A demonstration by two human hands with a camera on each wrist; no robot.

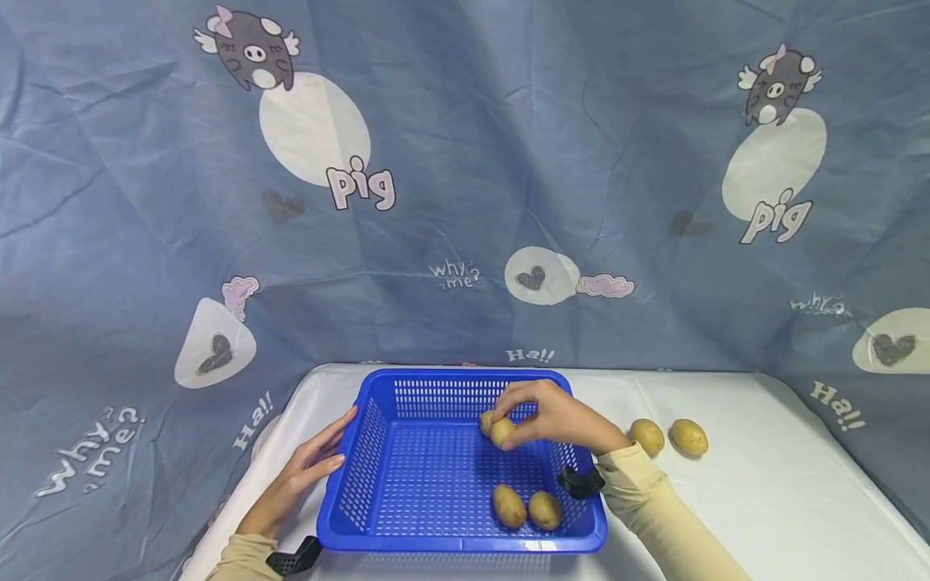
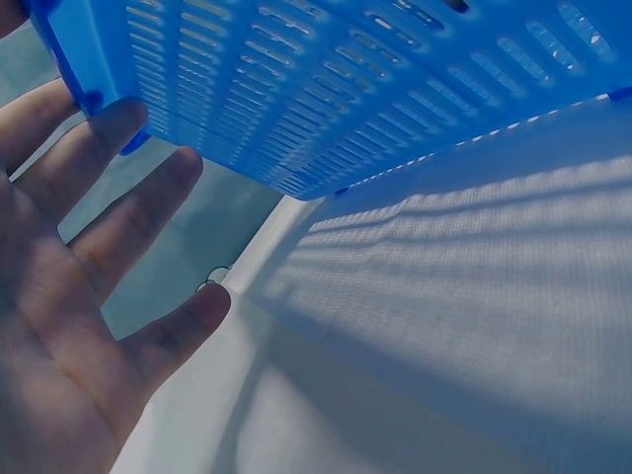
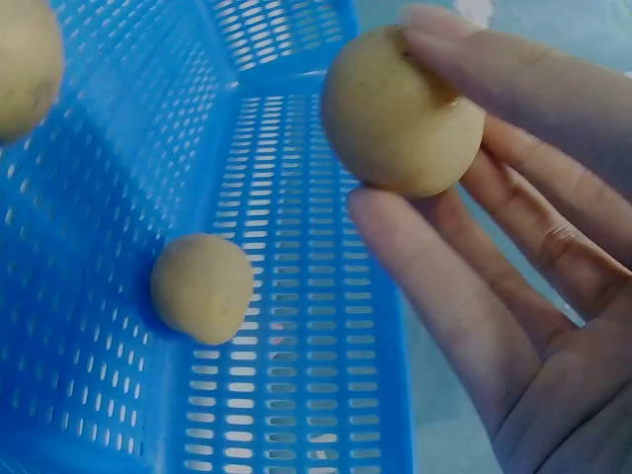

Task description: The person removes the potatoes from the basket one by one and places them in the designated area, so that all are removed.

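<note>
Head cam: the right hand (image 1: 554, 413) has a small yellow-brown oval potato (image 1: 501, 434) pinched between thumb and fingertips, above the inside of a blue rectangular plastic basket (image 1: 465, 545) with slotted sides. Just past those fingertips sits another potato (image 1: 485, 423). Two more, an oval potato (image 1: 509, 506) and a rounder potato (image 1: 545, 510), lie in the basket on the person's side of that hand. Out beyond the right wrist, a nearer loose potato (image 1: 645, 436) and a farther loose potato (image 1: 689, 436) rest on the white cloth-covered table (image 1: 763, 492). The left hand (image 1: 301, 468) is by the basket's left side, fingertips at the rim. My guess is it's there to steady the thing, with the basket between both hands so the reach is short.

Left wrist cam: that palm's empty, fingers fairly straight and spread, thumb well apart. Fingertips are at the rim, but I honestly can't tell how firmly they touch, if at all.

Right wrist cam: pinch is clear here, thumb on one side, fingers opposite, palm off the potato. Probably held that way for an easy release. Below the hand, one potato lies by the slotted wall.
</note>
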